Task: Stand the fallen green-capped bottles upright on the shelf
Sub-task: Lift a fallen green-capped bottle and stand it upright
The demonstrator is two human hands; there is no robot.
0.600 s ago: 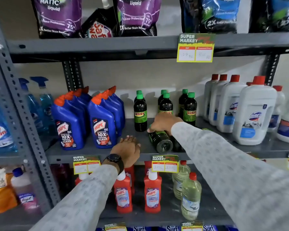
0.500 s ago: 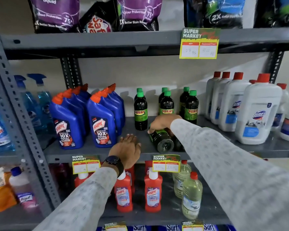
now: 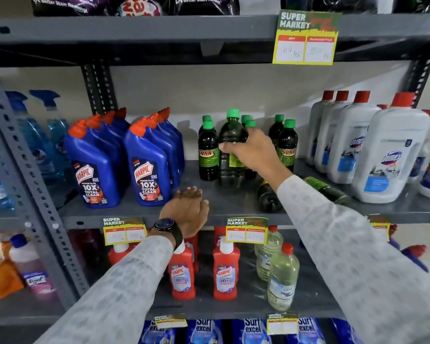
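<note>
We've got the right hand wrapped round the middle of one green-capped bottle, grip clenched on its body w/ thumb to the front and fingers behind. Bottle is upright, cap up, its base at or just above the shelf, in front of the standing row of same bottles. Can't tell if the base is fully down yet. We hold mid-body, probably b/c that keeps it steady while it's set vertical and clear of the neighbours' caps.

Left hand lies flat, palm down, on the shelf's front edge, fingers spread, grasping nothing. Looks like a brace while the other arm reaches in.

Two more fallen bottles remain: one lies on its side just right of the held bottle, base toward us; another lies behind our right sleeve, partly hidden, near the white bottles. So the task is approx a third done, we'd judge.

Blue Harpic bottles stand to the left, well apart from the work. Next move likely needs a gentle set-down so the row behind doesn't topple.
</note>
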